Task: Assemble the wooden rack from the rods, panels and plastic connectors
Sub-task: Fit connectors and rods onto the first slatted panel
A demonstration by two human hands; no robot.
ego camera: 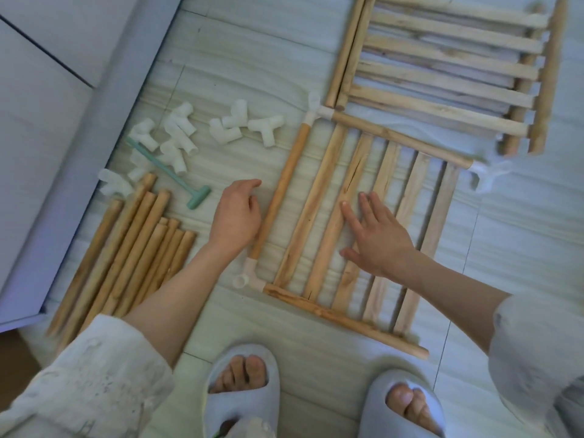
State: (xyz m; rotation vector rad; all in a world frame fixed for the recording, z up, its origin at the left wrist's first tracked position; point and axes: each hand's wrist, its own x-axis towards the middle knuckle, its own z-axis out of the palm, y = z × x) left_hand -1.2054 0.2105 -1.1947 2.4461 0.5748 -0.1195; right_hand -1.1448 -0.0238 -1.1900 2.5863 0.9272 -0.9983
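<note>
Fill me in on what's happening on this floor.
A person crouches over a slatted wooden panel on the tiled floor, part of a rack being assembled. The right hand lies flat on its slats; the left hand rests beside the round side rod, holding nothing. White plastic connectors, loose wooden rods and a green mallet wait alongside.

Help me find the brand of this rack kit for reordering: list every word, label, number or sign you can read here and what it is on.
None: no readable text shows on the slatted panel, the loose rods, the white connectors, the green mallet or the slippers.
</note>
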